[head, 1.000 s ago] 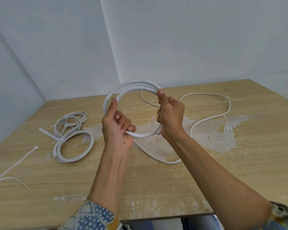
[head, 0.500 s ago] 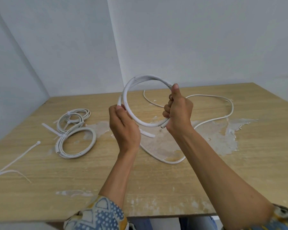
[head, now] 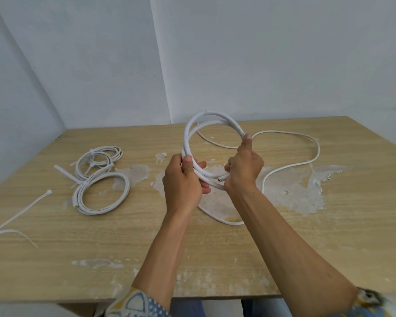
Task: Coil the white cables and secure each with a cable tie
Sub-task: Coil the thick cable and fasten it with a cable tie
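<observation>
Both hands hold white cable (head: 209, 117) loop above table (head: 215, 259): left hand (head: 183, 181) grips loop's lower left, right hand (head: 244, 167) its right. Two tied coils (head: 101, 179) left of loop.

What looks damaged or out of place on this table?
The table top is damaged: its wood-look surface has flaked away in pale, ragged patches at the middle and right, with smaller chips near the front edge. The rest of the cable sprawls loose across them, not yet coiled.
</observation>
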